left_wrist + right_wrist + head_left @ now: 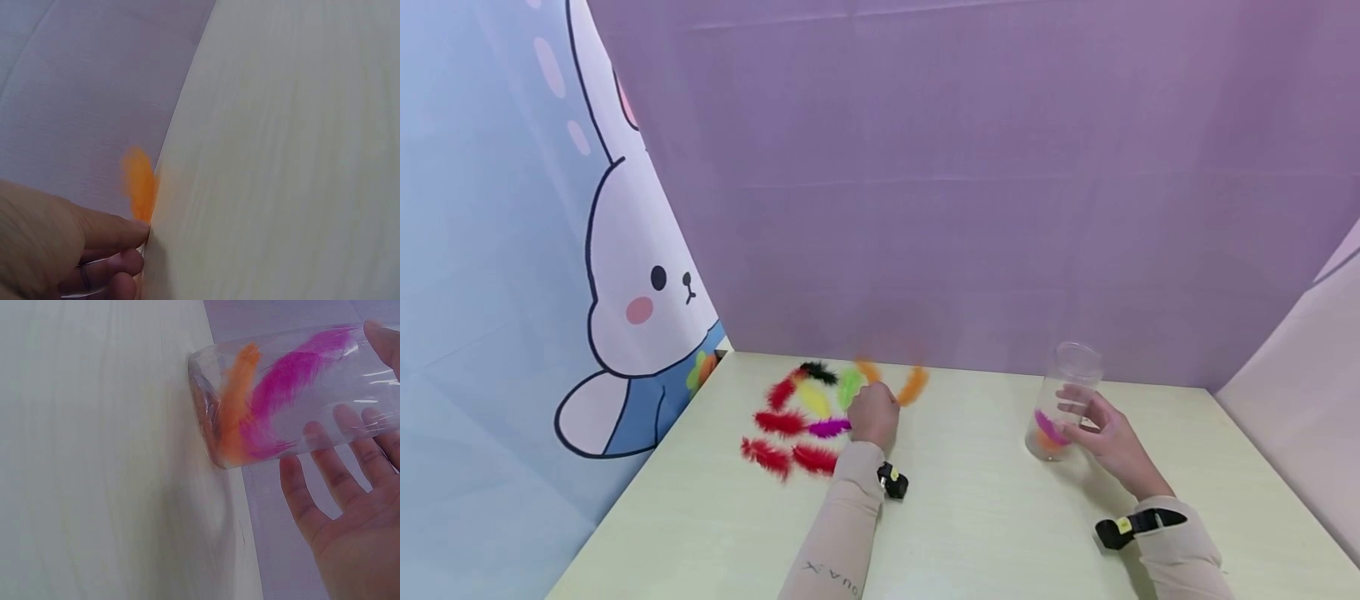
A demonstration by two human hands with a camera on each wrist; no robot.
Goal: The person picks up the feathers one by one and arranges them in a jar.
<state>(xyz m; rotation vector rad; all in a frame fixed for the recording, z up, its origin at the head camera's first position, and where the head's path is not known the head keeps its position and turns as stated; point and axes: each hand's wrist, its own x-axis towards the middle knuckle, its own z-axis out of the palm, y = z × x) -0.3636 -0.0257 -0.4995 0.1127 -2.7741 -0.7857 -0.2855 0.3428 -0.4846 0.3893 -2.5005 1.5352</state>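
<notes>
Between its thumb and fingertips, my left hand [69, 244] pinches an orange feather [140, 184], seen in the left wrist view. In the head view that hand is beside the loose feathers on the table, its fingertips hidden from above. My right hand [1112, 437] holds a clear plastic jar [1075, 371], thumb on one side and fingers spread along the other. Inside the jar, toward its base, lie a magenta feather [290, 378] and an orange feather [237, 394]. The jar stands on the table, leaning a little in the head view.
Left of my left hand lie several red feathers [781, 423], a black feather [818, 372], a yellow feather [813, 399], a green feather [850, 387] and a purple feather [829, 428]. A purple cloth [970, 208] hangs behind the pale table [970, 500]; a rabbit-print cloth [490, 250] is at left.
</notes>
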